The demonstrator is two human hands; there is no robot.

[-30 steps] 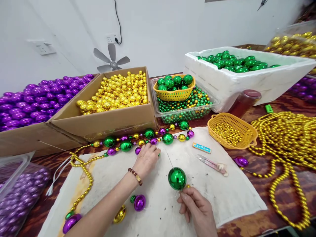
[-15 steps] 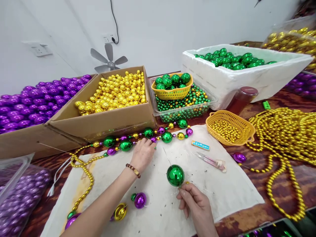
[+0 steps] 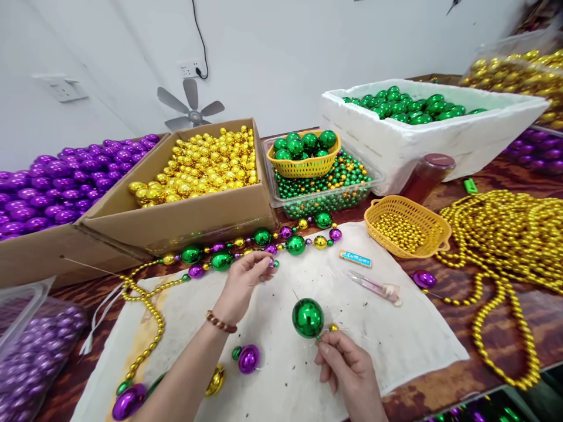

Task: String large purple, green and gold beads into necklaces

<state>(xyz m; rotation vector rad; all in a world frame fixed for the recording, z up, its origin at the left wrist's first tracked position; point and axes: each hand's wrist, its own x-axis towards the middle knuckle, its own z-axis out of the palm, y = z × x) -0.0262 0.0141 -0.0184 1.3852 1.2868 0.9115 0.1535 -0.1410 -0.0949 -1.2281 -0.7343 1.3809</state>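
Observation:
My left hand, wearing a beaded bracelet, pinches small purple and green beads between thumb and fingertips. Lower right, my right hand is closed at the base of a large shiny green ball bead, where a tiny green bead shows at the fingertips. A thin needle-like wire sticks up out of that ball toward my left hand. Behind my left hand lies a finished-looking strand of green, purple and gold beads. A purple bead with a green one rests on the white cloth.
Cardboard boxes hold gold beads and purple beads. A yellow basket with small gold beads, thread snips and a blue-labelled packet lie right. Behind stand a foam box and lidded jar. Gold bead strands lie far right.
My left hand has come back from the bead strand toward me, now with small beads at its fingertips. My right hand and the green ball stay nearly in place.

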